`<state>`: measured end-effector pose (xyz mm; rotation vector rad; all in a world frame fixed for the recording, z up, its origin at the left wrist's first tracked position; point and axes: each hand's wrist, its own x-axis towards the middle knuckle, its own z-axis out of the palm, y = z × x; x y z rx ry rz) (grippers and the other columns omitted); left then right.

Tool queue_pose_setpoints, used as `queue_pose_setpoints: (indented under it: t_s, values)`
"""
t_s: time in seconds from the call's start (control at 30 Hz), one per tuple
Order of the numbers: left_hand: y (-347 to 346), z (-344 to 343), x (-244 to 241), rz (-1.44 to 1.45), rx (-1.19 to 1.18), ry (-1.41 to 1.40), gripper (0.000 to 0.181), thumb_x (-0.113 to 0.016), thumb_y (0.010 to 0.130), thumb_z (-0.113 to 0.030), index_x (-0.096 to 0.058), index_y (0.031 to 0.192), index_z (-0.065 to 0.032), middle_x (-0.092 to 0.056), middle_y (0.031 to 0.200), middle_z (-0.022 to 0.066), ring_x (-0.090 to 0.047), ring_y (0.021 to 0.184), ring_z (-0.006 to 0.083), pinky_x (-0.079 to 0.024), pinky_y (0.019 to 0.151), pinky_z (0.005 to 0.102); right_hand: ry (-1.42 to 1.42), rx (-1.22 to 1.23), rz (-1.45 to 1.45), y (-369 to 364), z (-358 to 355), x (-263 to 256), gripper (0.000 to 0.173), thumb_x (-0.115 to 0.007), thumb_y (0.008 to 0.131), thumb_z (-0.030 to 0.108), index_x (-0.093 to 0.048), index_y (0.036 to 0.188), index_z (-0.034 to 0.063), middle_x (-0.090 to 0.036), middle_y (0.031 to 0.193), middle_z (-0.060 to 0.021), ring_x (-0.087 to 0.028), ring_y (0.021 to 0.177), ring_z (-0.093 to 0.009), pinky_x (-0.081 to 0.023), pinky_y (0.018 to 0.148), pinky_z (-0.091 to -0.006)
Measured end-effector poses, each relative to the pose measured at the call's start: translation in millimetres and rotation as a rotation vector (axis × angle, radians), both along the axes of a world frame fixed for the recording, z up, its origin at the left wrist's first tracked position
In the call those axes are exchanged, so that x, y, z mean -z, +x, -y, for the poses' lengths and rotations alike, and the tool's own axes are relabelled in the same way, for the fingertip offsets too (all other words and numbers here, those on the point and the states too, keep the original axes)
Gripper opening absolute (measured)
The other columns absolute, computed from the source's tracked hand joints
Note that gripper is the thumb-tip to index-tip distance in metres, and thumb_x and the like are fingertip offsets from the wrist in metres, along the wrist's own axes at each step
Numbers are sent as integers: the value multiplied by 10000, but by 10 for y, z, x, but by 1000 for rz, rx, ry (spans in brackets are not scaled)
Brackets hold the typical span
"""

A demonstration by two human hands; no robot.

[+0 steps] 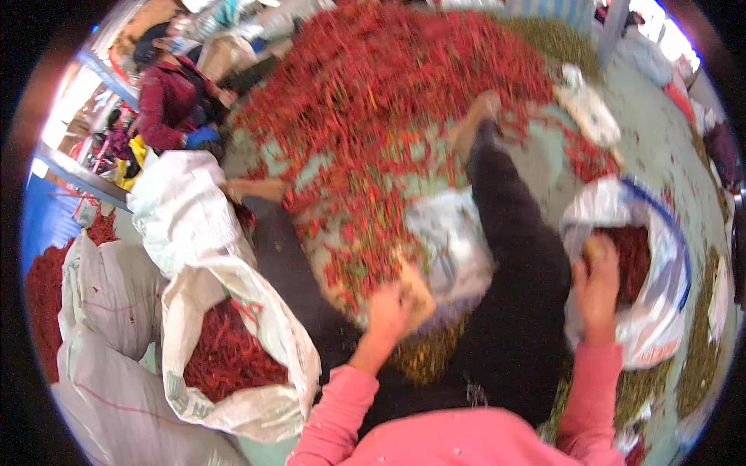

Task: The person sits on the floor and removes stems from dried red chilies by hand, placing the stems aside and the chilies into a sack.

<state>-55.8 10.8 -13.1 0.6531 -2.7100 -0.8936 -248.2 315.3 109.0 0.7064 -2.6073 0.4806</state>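
Observation:
Between my outstretched legs, my left hand (387, 311) grips a flat tan piece of board (418, 297). The board's far end touches a trail of red chili peppers with green stems (364, 233) on the floor. To the right, my right hand (599, 279) is at the mouth of a white plastic sack (667, 279) that has dark red chilies (632, 262) inside. Its fingers are curled and blurred, with a yellowish patch at their tips; whether they hold something is unclear. A pale plastic sheet or bag (454, 233) lies beside the trail.
A large heap of red chilies (396, 64) spreads ahead. On my left stand an open woven sack of chilies (233, 355) and full white sacks (111, 349). Another person (175, 99) sits at the upper left. Brownish-green stem debris (428, 355) lies between my thighs. A white bundle (588, 113) lies right.

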Motion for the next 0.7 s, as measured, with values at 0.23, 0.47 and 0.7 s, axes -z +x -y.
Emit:
queue_pose_setpoints:
  t_s: [0.23,0.47,0.7]
  values:
    - [-79,-136,-53,303,230,-147,156,-550,806,-154,-601,925,-69,-575,861,178,-599,728,376,-504,680,452,-452,-451,271,319,1230,196,165,-623,733,47,-610,894,18,-596,924,-178,-568,878,-352,-467,782,-408]
    - [-24,-48,33,145,149,-14,171,-590,809,-123,-607,964,-52,-617,856,184,-613,767,369,-488,636,445,-147,-529,601,793,1819,905,151,-607,770,166,-660,854,52,-616,797,-178,-594,746,-367,-481,662,-400]
    - [68,-123,-350,-83,-260,626,178,-669,802,-102,-626,924,21,-653,744,92,-616,665,111,-487,569,295,-462,-627,1540,790,1778,1026,220,-618,841,181,-668,940,-8,-656,717,-108,-603,551,-184,-472,476,-292]
